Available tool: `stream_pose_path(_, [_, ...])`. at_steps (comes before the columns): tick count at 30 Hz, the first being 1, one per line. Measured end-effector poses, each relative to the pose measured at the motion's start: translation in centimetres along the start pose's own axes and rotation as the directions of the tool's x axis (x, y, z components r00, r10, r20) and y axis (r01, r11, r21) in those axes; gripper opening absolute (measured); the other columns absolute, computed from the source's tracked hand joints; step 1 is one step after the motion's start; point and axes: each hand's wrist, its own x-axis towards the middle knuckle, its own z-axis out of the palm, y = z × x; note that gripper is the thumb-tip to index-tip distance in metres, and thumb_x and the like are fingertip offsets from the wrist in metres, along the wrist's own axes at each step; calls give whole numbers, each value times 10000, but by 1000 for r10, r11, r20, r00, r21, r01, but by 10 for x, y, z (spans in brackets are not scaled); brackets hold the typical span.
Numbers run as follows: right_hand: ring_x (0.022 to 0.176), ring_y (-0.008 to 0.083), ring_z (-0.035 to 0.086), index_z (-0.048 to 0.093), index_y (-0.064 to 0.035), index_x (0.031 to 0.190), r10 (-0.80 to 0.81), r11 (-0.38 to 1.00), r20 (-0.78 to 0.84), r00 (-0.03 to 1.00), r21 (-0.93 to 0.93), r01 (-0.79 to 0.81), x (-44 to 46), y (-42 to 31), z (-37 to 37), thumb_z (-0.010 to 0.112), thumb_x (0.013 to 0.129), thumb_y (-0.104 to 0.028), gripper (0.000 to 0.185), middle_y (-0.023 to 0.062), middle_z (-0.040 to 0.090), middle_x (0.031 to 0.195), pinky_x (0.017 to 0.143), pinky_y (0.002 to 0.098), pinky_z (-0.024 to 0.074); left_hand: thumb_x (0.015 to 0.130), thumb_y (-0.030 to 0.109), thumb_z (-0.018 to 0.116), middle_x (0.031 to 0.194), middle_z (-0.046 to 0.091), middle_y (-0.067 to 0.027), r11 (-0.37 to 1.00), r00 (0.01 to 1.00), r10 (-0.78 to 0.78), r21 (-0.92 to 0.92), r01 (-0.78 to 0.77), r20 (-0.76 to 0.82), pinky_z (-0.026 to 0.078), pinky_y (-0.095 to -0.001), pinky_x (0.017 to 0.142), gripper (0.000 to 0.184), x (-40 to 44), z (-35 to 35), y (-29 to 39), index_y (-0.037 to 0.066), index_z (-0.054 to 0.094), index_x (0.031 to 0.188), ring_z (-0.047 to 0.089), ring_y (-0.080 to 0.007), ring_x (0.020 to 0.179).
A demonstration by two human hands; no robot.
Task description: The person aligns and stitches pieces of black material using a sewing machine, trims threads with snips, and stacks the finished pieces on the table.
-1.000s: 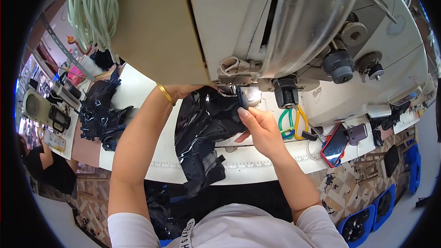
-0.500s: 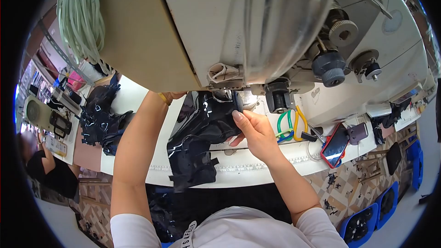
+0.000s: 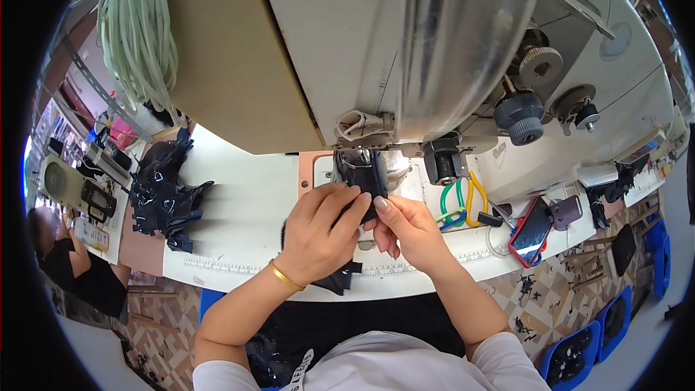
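Observation:
A glossy black piece of material [image 3: 357,172] lies under the head of the sewing machine [image 3: 318,51], with a dark strip along its right edge. My left hand [image 3: 318,232], a gold bangle at its wrist, lies over the piece, fingers bent and tips gripping it near the strip. Close beside it, my right hand [image 3: 409,233] pinches the same edge between thumb and fingers. The two hands almost touch. Much of the material is hidden beneath my left hand; a lower corner [image 3: 334,280] shows past the wrist, at the table's front edge.
A heap of glossy black pieces [image 3: 163,192] lies on the left of the white table [image 3: 239,210]. To the right are yellow-and-green-handled scissors [image 3: 474,199] and a red-cased phone [image 3: 531,232]. Blue bins [image 3: 568,355] stand on the floor. Another person [image 3: 79,261] sits far left.
My left hand has come from behind the machine head, down and right onto the black piece. My right hand has shifted slightly down. The piece is now largely covered.

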Motion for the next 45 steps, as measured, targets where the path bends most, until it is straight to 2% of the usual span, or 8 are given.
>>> stream_pose_path(6, [442,45,461,609,-22,839,-13,991,14,1000,136,11,10,7,0,410,1016,-384,450,20,552,561,412,189,371,607,22,652,944,644,-86,995,995,98,26,-98,-7,515,-305,635,385,12,-8,-9,11,675,991,607,-221,797])
stream_pose_path(17, [441,40,454,627,-26,1058,-54,976,10,998,214,51,13,12,-9,424,1020,-312,353,20,582,627,411,179,370,635,-3,649,895,595,-60,996,995,89,4,-89,43,521,-309,653,354,24,-7,-25,7,671,988,587,-221,815])
stream_pose_path(27, [456,31,479,639,-12,990,-113,989,-201,973,70,129,10,0,-3,570,961,-198,200,8,585,589,423,186,369,640,-14,652,855,615,-48,995,995,86,-46,-89,-57,541,-334,770,323,20,3,-26,38,685,957,596,-226,805])
stream_pose_path(29, [472,65,503,643,-17,965,-262,965,-278,924,-103,242,10,6,0,632,906,-150,145,19,611,657,430,207,386,639,-15,651,845,615,-46,992,992,111,-46,-114,-65,541,-332,751,311,22,4,-27,39,684,944,592,-220,791])
stream_pose_path(31, [492,100,519,649,-26,942,-568,792,-296,768,-450,413,14,10,-2,681,839,-97,129,29,629,740,437,230,398,638,-15,651,840,615,-44,991,991,122,-45,-124,-48,539,-330,730,302,23,2,-28,39,683,934,589,-213,779])
stream_pose_path(33, [517,136,527,658,-39,923,-897,296,-80,436,-840,455,21,12,-10,716,760,-39,174,36,642,841,445,252,408,637,-13,651,841,615,-43,992,993,121,-48,-121,-5,536,-327,708,296,23,-2,-27,38,681,927,584,-207,768])
stream_pose_path(36, [551,162,516,673,-61,894,-901,2,188,392,-899,437,29,14,-24,708,677,8,230,41,628,941,447,270,399,635,-7,654,826,611,-40,989,989,143,-47,-141,27,529,-323,681,292,27,-5,-29,37,681,922,577,-203,746])
stream_pose_path(45, [570,171,528,649,-68,819,-854,-63,253,454,-918,393,28,-8,-25,704,604,-9,230,40,598,839,479,286,431,637,-5,674,825,640,-35,970,969,231,-52,-236,-91,542,-315,680,269,29,4,-47,39,681,903,610,-198,752])
